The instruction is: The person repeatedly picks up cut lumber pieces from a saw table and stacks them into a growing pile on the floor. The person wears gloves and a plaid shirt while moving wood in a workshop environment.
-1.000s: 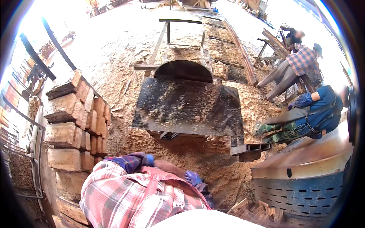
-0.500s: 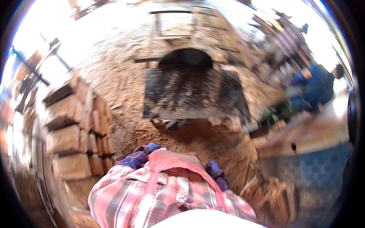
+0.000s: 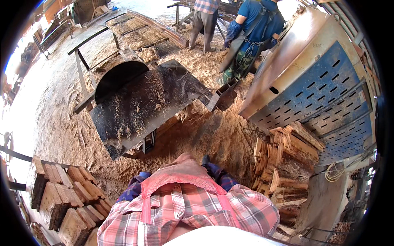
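My arms hang beside my body in dark plaid sleeve covers, and a red apron (image 3: 180,178) lies over my checked shirt. Of my left hand (image 3: 145,174) only a bit of blue shows by the apron's left edge; its fingers are hidden. My right hand (image 3: 206,159) shows as a small dark shape past the cuff, too little to make out its fingers. I see nothing held in either. Ahead stands a dark metal work table (image 3: 139,104) strewn with sawdust, with a black half-round plate (image 3: 119,80) upright along its far side.
Cut boards are stacked at lower left (image 3: 67,192), and rough wood slabs (image 3: 287,164) lie at right. Beyond the slabs stands a blue slotted machine panel (image 3: 328,94). A co-worker in blue (image 3: 256,28) and another in grey trousers (image 3: 203,30) stand ahead. Sawdust covers the floor (image 3: 69,135).
My view has turned to the right. The table now sits further left and tilted, and the blue panel and slabs show more fully. The blur has cleared.
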{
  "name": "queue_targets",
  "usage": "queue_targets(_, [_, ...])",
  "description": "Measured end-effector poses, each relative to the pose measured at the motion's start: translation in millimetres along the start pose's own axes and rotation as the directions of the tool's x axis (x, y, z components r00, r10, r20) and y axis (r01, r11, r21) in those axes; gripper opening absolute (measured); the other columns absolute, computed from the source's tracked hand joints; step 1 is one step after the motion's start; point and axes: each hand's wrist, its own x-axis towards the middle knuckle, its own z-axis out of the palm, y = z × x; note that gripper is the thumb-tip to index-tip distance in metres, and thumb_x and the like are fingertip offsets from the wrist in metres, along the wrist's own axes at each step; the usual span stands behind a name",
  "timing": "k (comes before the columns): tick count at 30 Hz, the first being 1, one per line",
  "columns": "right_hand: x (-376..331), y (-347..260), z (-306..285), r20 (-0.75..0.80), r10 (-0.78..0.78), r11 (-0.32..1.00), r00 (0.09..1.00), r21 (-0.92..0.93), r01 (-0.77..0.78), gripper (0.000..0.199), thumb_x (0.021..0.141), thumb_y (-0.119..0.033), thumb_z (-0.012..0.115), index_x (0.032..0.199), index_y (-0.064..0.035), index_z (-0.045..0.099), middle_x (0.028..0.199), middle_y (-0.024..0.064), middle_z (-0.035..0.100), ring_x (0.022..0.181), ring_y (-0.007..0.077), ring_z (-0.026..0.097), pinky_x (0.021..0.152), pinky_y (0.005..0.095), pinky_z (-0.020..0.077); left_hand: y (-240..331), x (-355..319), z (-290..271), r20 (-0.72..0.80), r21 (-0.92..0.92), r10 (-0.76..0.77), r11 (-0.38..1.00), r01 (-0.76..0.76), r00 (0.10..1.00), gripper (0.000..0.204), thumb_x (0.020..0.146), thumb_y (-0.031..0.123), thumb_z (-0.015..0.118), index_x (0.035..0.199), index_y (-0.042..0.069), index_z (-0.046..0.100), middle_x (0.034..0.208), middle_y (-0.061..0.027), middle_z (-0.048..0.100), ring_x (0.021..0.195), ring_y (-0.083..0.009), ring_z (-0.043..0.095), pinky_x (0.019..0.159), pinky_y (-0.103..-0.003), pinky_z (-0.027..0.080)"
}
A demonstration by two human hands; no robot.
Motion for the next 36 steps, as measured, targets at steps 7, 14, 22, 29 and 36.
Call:
queue_targets(7, [-55.3,-64.1,32.2,0.149,-0.424,0.649,0.893,-0.638,0.414,0.032,0.076,-0.035,0.061,0.092,-0.008,0.057,0.081,0.016,0.061,0.079,0.0301,0.059,0.07,0.043,0.0432,-27.4,6.5,29.9,-0.05,-0.022,0.002,1.0,-0.003,0.999,0.027,0.077,0.035,0.056,0.085,0.011,0.066,0.083,-0.0143,0.063,0.078,-0.0292,0.061,0.064,-0.038,0.046])
queue_targets(14, [-20.3,-37.9,27.8,-0.119,0.101,0.991,0.988,-0.075,-0.11,0.03,0.084,-0.035,0.048,0.09,-0.0078,0.06,0.083,0.0132,0.062,0.076,0.0243,0.058,0.067,0.0369,0.0439,14.7,-15.7,7.2,-0.095,0.036,0.089,0.996,-0.085,0.992,0.024,0.078,0.033,0.056,0.088,0.013,0.067,0.085,-0.0122,0.064,0.083,-0.0257,0.062,0.069,-0.035,0.047])
queue_targets(22, [11.4,-42.1,35.6,-0.103,-0.015,0.901,0.995,-0.433,-0.031,0.034,0.089,-0.033,0.042,0.085,-0.0071,0.063,0.078,0.0086,0.063,0.069,0.0201,0.057,0.064,0.0346,0.0438,14.0,-30.8,9.5,-0.067,0.062,-0.034,0.997,0.038,0.997,0.027,0.079,0.034,0.055,0.092,0.013,0.066,0.089,-0.012,0.063,0.087,-0.0256,0.061,0.072,-0.034,0.047])
queue_targets(29, [79.5,68.4,-10.4,-0.089,0.069,0.993,0.994,-0.092,-0.077,0.029,0.087,-0.031,0.048,0.089,-0.0058,0.061,0.083,0.0111,0.064,0.078,0.0225,0.061,0.07,0.0357,0.045,46.0,-20.3,-6.9,0.005,0.115,-0.049,0.992,0.048,0.999,0.029,0.08,0.036,0.054,0.096,0.014,0.065,0.092,-0.0121,0.063,0.089,-0.0257,0.06,0.073,-0.034,0.047])
queue_targets(36, [-4.7,-62.3,26.6,0.117,-0.157,0.625,0.981,-0.757,0.191,0.024,0.086,-0.029,0.047,0.099,-0.011,0.056,0.098,0.0233,0.059,0.094,0.0373,0.057,0.078,0.0431,0.0424,3.8,-9.2,15.6,0.028,0.072,-0.116,0.991,0.114,0.993,0.031,0.082,0.038,0.051,0.098,0.015,0.065,0.096,-0.0126,0.063,0.091,-0.0265,0.06,0.074,-0.034,0.046])
